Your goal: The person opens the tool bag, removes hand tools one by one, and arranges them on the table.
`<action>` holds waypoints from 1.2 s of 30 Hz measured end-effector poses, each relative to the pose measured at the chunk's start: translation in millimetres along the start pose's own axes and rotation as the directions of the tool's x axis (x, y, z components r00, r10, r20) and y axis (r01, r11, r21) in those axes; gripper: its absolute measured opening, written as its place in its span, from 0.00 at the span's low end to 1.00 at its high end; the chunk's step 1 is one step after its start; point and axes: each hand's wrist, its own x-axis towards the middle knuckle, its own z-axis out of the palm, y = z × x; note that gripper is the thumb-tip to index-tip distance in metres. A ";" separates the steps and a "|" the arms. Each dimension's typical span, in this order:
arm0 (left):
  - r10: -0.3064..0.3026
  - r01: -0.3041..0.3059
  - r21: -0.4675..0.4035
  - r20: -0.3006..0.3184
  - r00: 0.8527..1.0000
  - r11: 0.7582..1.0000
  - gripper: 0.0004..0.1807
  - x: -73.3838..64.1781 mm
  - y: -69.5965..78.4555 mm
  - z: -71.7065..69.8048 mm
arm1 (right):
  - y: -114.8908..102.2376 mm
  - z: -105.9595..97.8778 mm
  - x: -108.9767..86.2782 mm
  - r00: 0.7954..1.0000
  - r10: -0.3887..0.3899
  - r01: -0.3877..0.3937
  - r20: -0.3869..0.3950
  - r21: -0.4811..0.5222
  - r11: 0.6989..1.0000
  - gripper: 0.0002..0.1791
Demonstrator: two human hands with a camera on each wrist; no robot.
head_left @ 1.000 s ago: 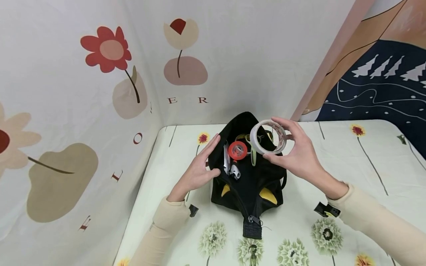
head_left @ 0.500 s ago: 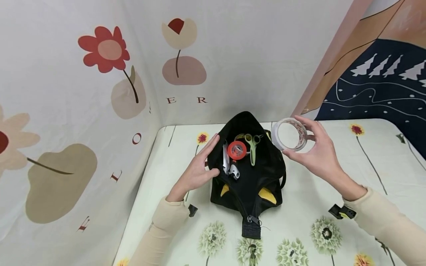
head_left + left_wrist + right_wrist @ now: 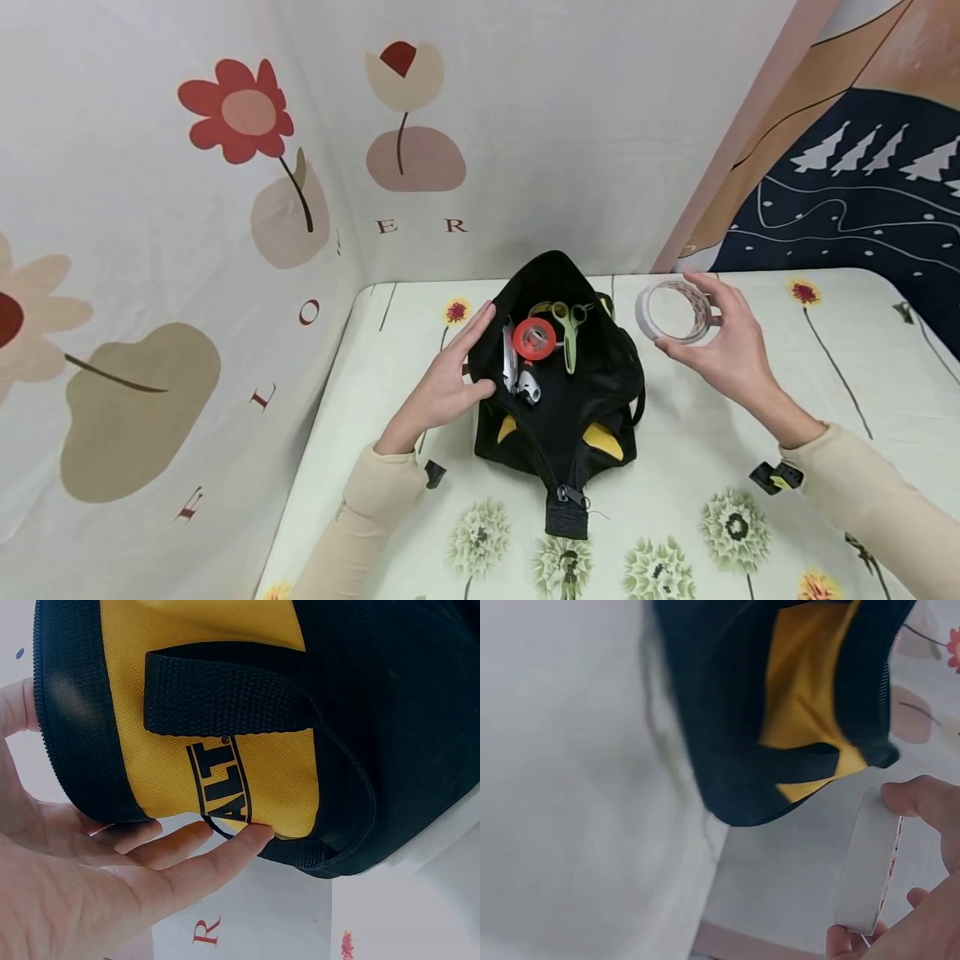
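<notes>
A black and yellow tool bag (image 3: pixel 577 417) stands unzipped in the middle of the table. My left hand (image 3: pixel 442 379) holds its left side, fingers along the outer wall and thumb at the zipped rim; the left wrist view shows the fingers against the yellow panel (image 3: pixel 281 776). Inside the bag lie a red tape roll (image 3: pixel 522 354), green scissors (image 3: pixel 570 350) and a silver-grey tool (image 3: pixel 510 367) whose kind is unclear. Right of the bag, my right hand (image 3: pixel 731 346) grips a white roll of tape (image 3: pixel 643 312) by its edge, above the table.
The table (image 3: pixel 787 392) wears a pale flower-printed cover. A printed cloth wall (image 3: pixel 555 150) stands close behind the bag, and another runs along the left. A zip end flap (image 3: pixel 567 517) hangs toward the front. A dark blue patterned cloth (image 3: pixel 855 200) is at back right.
My right hand has carried the white roll of tape from over the bag's opening to the right, uncovering the scissors. My left hand has stayed on the bag's side.
</notes>
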 end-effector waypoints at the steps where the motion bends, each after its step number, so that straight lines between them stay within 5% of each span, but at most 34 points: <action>1: -0.003 0.003 0.001 0.000 1.000 1.000 0.54 0.0 0.1 -0.1 | 3.1 1.2 0.2 1.000 0.005 -0.005 0.003 -0.008 1.000 0.56; 17: 0.007 -0.007 0.019 0.000 1.000 1.000 0.54 1.4 -0.4 -0.5 | 44.6 23.7 1.0 0.996 0.049 -0.046 0.069 -0.054 0.998 0.54; 36: 0.003 -0.003 0.008 -0.003 1.000 1.000 0.54 0.7 -0.9 -0.4 | 61.4 45.5 1.6 0.976 0.113 -0.096 0.188 -0.099 0.990 0.53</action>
